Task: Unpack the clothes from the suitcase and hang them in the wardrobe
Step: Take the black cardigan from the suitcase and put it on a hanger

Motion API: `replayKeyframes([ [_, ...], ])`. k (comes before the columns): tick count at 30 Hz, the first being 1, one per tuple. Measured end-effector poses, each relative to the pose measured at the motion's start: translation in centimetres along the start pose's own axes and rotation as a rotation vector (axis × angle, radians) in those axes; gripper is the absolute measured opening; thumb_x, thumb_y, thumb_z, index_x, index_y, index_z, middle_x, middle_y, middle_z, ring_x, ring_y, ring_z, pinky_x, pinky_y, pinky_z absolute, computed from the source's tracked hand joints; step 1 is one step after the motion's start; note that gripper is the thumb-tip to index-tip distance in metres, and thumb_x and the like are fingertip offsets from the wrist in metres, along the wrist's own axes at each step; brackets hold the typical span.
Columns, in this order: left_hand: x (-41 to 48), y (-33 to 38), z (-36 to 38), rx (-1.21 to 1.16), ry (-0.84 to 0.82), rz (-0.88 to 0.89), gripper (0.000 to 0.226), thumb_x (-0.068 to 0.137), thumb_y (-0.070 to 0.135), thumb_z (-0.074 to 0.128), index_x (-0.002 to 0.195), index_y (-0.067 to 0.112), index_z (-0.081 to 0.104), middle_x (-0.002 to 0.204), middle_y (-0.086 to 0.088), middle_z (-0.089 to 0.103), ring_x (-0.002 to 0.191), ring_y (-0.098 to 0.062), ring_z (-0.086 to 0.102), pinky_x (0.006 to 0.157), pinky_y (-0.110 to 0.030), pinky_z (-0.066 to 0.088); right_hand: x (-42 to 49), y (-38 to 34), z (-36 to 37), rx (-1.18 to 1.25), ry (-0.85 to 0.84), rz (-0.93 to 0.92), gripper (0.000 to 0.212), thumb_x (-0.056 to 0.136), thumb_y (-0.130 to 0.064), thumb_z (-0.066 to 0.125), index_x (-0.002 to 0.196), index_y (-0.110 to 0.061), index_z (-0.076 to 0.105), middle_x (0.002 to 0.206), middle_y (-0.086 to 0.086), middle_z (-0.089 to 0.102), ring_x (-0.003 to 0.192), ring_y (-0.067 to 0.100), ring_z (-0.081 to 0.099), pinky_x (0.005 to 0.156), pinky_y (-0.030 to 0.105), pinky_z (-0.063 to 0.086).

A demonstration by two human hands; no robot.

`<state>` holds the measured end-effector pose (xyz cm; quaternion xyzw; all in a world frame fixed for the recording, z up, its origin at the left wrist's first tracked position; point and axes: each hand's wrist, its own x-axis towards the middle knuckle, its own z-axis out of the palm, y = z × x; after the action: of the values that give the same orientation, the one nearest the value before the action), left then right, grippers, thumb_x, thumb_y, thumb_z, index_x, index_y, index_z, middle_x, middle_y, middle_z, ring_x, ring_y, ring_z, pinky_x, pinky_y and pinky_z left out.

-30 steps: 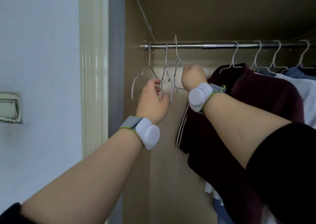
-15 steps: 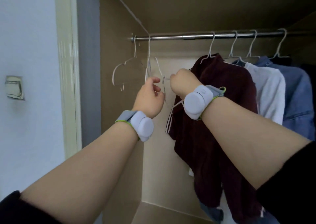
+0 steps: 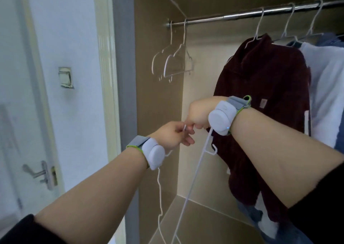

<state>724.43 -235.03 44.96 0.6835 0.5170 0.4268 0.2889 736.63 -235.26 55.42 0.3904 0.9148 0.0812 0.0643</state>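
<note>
Pinching a white hanger: left hand and right hand, close together, both curled on its wire, well below the rod. Long axis steeply down, toward near. Open gap between two empty hangers left and maroon top right.

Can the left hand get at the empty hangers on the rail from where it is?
Probably, but not freely. Nothing stands between the left hand and the empty hangers above it. But its fingers pinch the white hanger that the right hand also grips, so it would have to let go first.
</note>
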Motion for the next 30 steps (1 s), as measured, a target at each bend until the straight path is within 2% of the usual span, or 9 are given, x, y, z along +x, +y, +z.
replayKeyframes([
  [2,-1.9,-1.9,-1.3,0.025,-0.039,-0.061,0.023,0.099,0.008,0.041,0.085,0.015,0.057,0.067,0.003,0.067,0.064,-0.011,0.065,0.076,-0.032,0.050,1.5,-1.5,1.0,0.060,-0.101,-0.004,0.018,0.096,-0.018,0.048,0.095,-0.011,0.065,0.046,-0.009,0.051,0.037,0.001,0.045,0.039,0.007,0.035],
  [5,-5.2,-5.0,-4.4,0.181,-0.040,-0.128,0.021,0.100,0.012,0.041,0.091,0.015,0.060,0.066,0.007,0.067,0.064,-0.008,0.065,0.071,-0.023,0.050,4.1,-5.6,2.5,0.082,-0.177,-0.133,0.023,0.099,-0.020,0.042,0.092,-0.010,0.060,0.056,-0.005,0.048,0.028,-0.002,0.041,0.031,0.006,0.029],
  [12,-12.8,-11.3,-13.2,0.353,0.063,-0.322,0.026,0.100,0.011,0.037,0.102,0.009,0.063,0.069,0.006,0.064,0.056,0.008,0.057,0.060,-0.003,0.041,12.6,-16.1,5.7,0.092,-0.077,-0.365,0.017,0.094,-0.031,0.050,0.087,-0.023,0.063,0.069,-0.007,0.057,0.056,0.008,0.050,0.049,0.018,0.042],
  [14,-15.2,-13.9,-16.4,0.331,0.120,-0.381,0.025,0.100,0.013,0.037,0.101,0.012,0.062,0.070,0.007,0.065,0.057,0.008,0.058,0.060,-0.004,0.040,15.6,-20.3,5.9,0.102,-0.076,-0.417,0.022,0.093,-0.031,0.050,0.074,-0.024,0.060,0.066,-0.006,0.056,0.055,0.010,0.049,0.051,0.019,0.042],
  [17,-17.2,-16.4,-18.8,0.297,0.179,-0.438,0.022,0.100,0.020,0.041,0.098,0.016,0.063,0.073,0.008,0.066,0.059,0.006,0.059,0.060,-0.005,0.039,18.1,-23.8,5.9,0.139,-0.163,-0.491,0.026,0.094,-0.023,0.043,0.080,-0.014,0.063,0.058,-0.004,0.048,0.046,0.010,0.041,0.036,0.011,0.034],
  [20,-20.5,-20.0,-23.5,0.259,0.298,-0.536,0.019,0.096,0.023,0.052,0.095,0.010,0.066,0.076,0.006,0.068,0.071,-0.003,0.064,0.069,-0.014,0.045,22.0,-30.0,6.4,0.168,-0.167,-0.569,0.029,0.096,-0.023,0.042,0.095,-0.009,0.067,0.075,0.003,0.055,0.064,0.018,0.048,0.049,0.020,0.036],
  [23,-24.0,-24.0,-28.1,0.416,0.372,-0.662,0.017,0.090,0.024,0.061,0.087,0.008,0.067,0.082,-0.003,0.066,0.079,-0.015,0.061,0.076,-0.026,0.046,25.7,-35.9,7.3,0.260,-0.131,-0.617,0.027,0.096,-0.022,0.044,0.103,-0.009,0.067,0.087,0.003,0.057,0.080,0.020,0.052,0.060,0.015,0.037],
  [26,-27.7,-28.0,-32.8,0.567,0.405,-0.792,0.020,0.090,0.029,0.058,0.087,0.010,0.065,0.086,-0.006,0.065,0.086,-0.023,0.062,0.074,-0.029,0.046,28.9,-41.4,6.9,0.284,-0.180,-0.690,0.029,0.099,-0.019,0.040,0.109,-0.008,0.065,0.093,0.005,0.055,0.084,0.020,0.048,0.056,0.013,0.032],
  [30,-32.6,-32.5,-38.1,0.588,0.683,-0.904,0.018,0.089,0.032,0.060,0.096,0.019,0.069,0.096,-0.003,0.063,0.091,-0.021,0.062,0.078,-0.029,0.047,32.7,-46.9,7.0,0.379,-0.158,-0.748,0.033,0.099,-0.025,0.040,0.099,-0.004,0.067,0.082,0.009,0.061,0.074,0.024,0.055,0.062,0.030,0.037],
])
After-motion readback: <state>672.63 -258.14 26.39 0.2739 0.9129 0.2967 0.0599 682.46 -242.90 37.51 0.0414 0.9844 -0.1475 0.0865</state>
